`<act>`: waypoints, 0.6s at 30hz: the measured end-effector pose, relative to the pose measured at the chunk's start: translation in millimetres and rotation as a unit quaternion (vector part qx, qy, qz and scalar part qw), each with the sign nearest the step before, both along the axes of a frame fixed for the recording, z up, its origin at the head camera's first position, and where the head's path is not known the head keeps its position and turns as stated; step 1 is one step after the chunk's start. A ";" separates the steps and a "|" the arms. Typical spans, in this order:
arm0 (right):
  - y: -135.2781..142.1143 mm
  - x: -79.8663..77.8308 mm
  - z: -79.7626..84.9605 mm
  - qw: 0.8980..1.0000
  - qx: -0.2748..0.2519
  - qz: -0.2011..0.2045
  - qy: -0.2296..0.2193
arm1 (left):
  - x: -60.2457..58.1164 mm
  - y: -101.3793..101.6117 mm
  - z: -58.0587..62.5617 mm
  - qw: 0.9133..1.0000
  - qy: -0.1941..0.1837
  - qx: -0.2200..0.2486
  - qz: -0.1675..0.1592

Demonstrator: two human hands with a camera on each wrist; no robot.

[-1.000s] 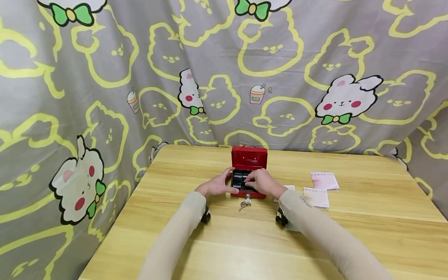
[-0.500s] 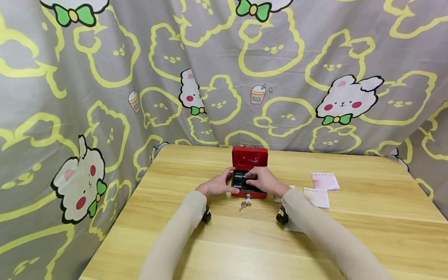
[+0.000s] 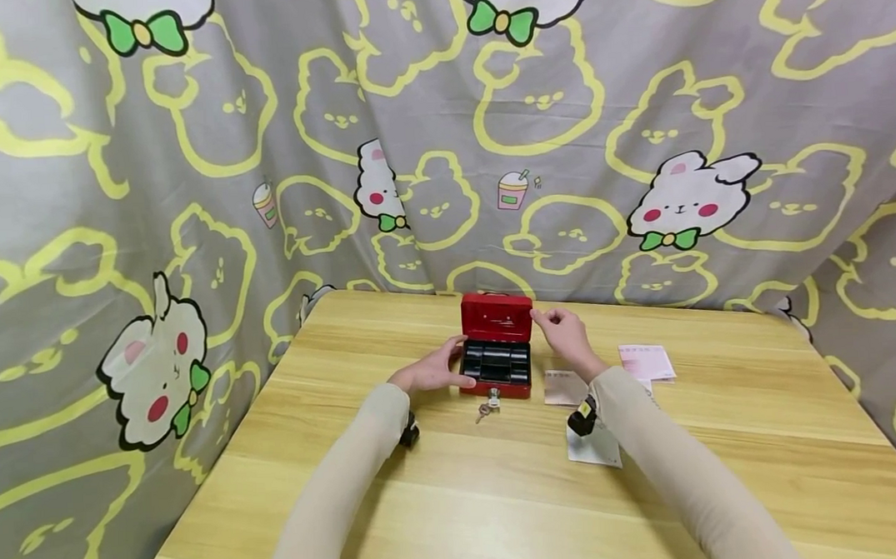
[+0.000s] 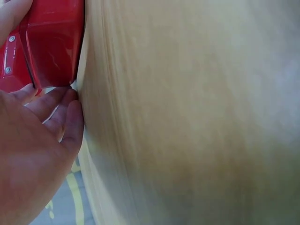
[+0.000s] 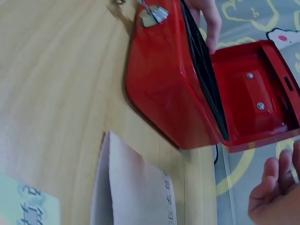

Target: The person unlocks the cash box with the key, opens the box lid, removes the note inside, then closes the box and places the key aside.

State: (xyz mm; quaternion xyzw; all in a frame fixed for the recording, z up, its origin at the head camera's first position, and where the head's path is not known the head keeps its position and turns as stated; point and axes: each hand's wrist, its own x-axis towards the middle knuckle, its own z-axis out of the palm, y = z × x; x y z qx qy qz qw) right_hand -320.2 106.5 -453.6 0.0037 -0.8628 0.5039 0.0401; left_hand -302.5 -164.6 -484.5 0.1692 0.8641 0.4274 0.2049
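A red metal cash box (image 3: 513, 390) stands on the table with its lid (image 3: 483, 324) raised. Inside lies a black compartment tray (image 3: 495, 354). A key (image 3: 485, 410) hangs from the lock at the front. My left hand (image 3: 431, 370) holds the box's left side, thumb at the front and fingers at the back corner; the left wrist view shows these fingers (image 4: 72, 123) against the red wall. Beside the lid's right edge is my right hand (image 3: 566, 337), holding nothing visible. In the right wrist view its loosely bent fingers (image 5: 270, 180) appear just apart from the lid.
A folded paper note (image 3: 564, 387) lies right of the box. A pale slip (image 3: 594, 446) sits nearer me, partly under the right wrist. Further right is a pinkish note (image 3: 647, 362). A patterned curtain (image 3: 577, 140) hangs behind the wooden table (image 3: 457, 496).
My right hand has left the tray and moved up and right to the lid's right edge, uncovering the compartments. My left hand stays at the box's left side.
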 end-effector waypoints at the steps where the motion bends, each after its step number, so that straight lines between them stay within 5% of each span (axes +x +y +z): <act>1: 1.3 -1.1 0.6 1.000 -0.001 -0.004 -0.009 | 0.0 0.0 -0.1 1.000 0.001 0.001 -0.001; 7: 3.9 -9.3 1.1 0.997 -0.043 0.035 -0.054 | -1.0 -0.1 0.2 1.000 0.001 0.013 -0.001; 11: 2.7 -14.5 -0.4 0.986 -0.118 0.078 -0.090 | -0.7 0.2 0.4 1.000 -0.001 0.016 -0.001; 18: -2.3 -14.8 1.1 0.970 -0.171 0.117 -0.123 | -1.3 -0.3 -1.6 1.000 -0.004 0.018 -0.008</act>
